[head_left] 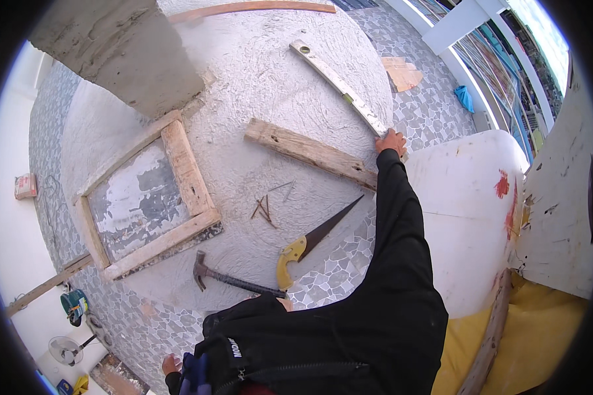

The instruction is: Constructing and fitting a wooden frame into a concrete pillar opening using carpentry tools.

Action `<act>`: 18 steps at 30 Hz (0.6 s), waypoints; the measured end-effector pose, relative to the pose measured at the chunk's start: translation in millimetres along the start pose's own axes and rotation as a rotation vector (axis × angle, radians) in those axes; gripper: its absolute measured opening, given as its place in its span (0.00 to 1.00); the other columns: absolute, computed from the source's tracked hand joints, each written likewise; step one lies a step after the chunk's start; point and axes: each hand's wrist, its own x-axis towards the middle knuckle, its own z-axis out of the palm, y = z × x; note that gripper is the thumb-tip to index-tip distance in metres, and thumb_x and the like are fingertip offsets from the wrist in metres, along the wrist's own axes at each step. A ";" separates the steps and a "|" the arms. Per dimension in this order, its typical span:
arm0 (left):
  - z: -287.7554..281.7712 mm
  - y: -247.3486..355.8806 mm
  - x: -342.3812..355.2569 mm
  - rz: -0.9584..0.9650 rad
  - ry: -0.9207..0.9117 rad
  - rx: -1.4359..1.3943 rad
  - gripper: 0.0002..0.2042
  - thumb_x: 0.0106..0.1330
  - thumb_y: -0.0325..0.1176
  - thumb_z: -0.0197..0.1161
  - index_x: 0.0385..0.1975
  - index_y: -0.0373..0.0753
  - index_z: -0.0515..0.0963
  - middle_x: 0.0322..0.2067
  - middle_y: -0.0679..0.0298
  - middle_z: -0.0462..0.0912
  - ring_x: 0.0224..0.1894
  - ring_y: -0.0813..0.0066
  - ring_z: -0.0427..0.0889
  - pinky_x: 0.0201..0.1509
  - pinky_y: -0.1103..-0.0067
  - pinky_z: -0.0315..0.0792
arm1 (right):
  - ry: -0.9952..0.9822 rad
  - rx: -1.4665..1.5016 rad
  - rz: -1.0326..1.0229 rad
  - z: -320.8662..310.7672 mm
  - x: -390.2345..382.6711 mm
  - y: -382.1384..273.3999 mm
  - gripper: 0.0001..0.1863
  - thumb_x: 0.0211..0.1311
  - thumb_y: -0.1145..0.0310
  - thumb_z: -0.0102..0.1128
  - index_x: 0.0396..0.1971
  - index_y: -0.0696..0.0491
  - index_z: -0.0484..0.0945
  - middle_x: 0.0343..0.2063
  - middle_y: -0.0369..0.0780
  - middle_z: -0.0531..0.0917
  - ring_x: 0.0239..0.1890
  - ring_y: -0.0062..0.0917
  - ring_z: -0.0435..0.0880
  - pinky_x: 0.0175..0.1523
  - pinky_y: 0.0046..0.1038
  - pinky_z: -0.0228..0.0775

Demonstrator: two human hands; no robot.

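My right arm stretches forward, and my right hand point(392, 143) is closed round the near end of a long whitish spirit level point(339, 85). The level lies slantwise on the rough cement surface point(244, 85). Down at the lower left, beside my body, my left hand point(172, 364) shows small, with its fingers loosely apart and nothing seen in it. A weathered wooden board point(310, 153) lies left of my right forearm, its near end close to my sleeve. Nearer to me are a handsaw point(310, 242) with a yellow handle and a claw hammer point(234, 279). Several nails point(265, 209) lie loose between them and the board.
A wooden frame point(190, 164) surrounds a patchy grey panel at left, below a cement pillar point(122, 49). A curved wooden strip point(257, 8) lies at the far edge. To the right stands a big white rounded block point(468, 197). A fan point(66, 351) stands at lower left.
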 end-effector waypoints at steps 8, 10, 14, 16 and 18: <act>9.8 -13.3 9.2 0.181 -0.115 0.226 0.24 0.63 0.48 0.54 0.52 0.38 0.73 0.40 0.55 0.79 0.40 0.58 0.81 0.40 0.65 0.76 | 0.117 0.111 0.005 5.7 -0.4 3.5 0.32 0.52 0.49 0.69 0.54 0.49 0.73 0.53 0.46 0.72 0.59 0.42 0.68 0.63 0.49 0.59; 7.7 -15.4 3.6 0.190 -0.127 0.314 0.24 0.63 0.47 0.54 0.52 0.37 0.73 0.40 0.55 0.79 0.40 0.58 0.81 0.40 0.64 0.76 | 0.086 0.347 -0.436 -4.0 -17.0 -23.4 0.38 0.50 0.47 0.70 0.58 0.52 0.70 0.54 0.50 0.71 0.59 0.45 0.69 0.64 0.47 0.58; 21.1 -21.5 -15.9 -0.152 -0.004 0.030 0.22 0.62 0.47 0.53 0.53 0.44 0.74 0.41 0.57 0.79 0.36 0.62 0.80 0.32 0.66 0.70 | -0.160 0.201 -0.891 -20.5 -112.1 -66.0 0.53 0.42 0.45 0.75 0.67 0.48 0.59 0.59 0.53 0.68 0.62 0.48 0.65 0.66 0.46 0.56; 33.1 -1.0 -23.0 -0.136 -0.061 0.171 0.22 0.63 0.49 0.52 0.54 0.47 0.73 0.41 0.58 0.80 0.32 0.64 0.80 0.32 0.66 0.67 | -0.136 0.079 -0.855 -2.4 -121.9 -69.4 0.56 0.39 0.48 0.77 0.69 0.46 0.56 0.58 0.52 0.68 0.62 0.48 0.66 0.65 0.46 0.57; 32.1 6.0 -27.1 -0.062 -0.049 0.214 0.23 0.62 0.49 0.52 0.54 0.46 0.73 0.41 0.58 0.80 0.33 0.65 0.81 0.33 0.67 0.68 | -0.249 0.114 -0.823 -4.3 -122.0 -73.8 0.54 0.39 0.52 0.77 0.69 0.45 0.57 0.55 0.51 0.70 0.59 0.46 0.68 0.63 0.46 0.57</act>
